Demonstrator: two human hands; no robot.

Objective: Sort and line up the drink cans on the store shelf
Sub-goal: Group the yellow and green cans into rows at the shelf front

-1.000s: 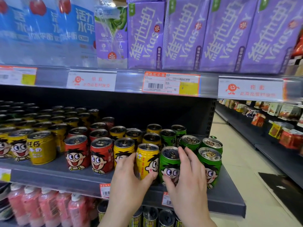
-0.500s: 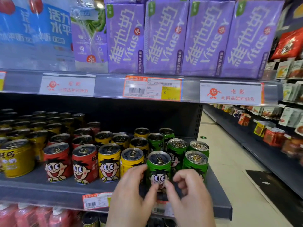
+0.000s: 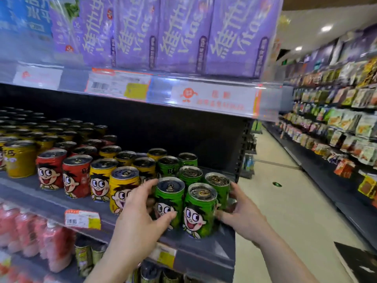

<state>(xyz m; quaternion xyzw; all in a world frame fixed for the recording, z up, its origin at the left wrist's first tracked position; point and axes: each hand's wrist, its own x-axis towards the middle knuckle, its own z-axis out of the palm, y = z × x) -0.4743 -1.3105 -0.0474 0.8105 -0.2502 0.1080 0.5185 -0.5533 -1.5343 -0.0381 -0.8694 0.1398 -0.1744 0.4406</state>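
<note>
Cartoon-faced drink cans stand in rows on the dark shelf [image 3: 206,249]: red cans [image 3: 50,168], yellow cans [image 3: 102,178] and green cans at the right end. My left hand [image 3: 140,213] wraps the front-left green can [image 3: 170,198], thumb across its face and fingers between it and the nearest yellow can [image 3: 122,188]. My right hand [image 3: 243,214] cups the right side of the green group, thumb touching the front-right green can [image 3: 200,211] and fingers against the rear-right green can [image 3: 218,185]. More green cans [image 3: 188,159] stand behind.
Purple drink cartons [image 3: 179,33] fill the shelf above, with price labels [image 3: 212,98] on its edge. Pink bottles [image 3: 30,237] and more cans sit on the shelf below. The shelf ends just right of the green cans; beyond lie the aisle floor [image 3: 285,201] and snack shelves [image 3: 336,129].
My hands have spread apart: the left went from the yellow can to the front-left green can, the right to the group's right side. The view swung right and closer.
</note>
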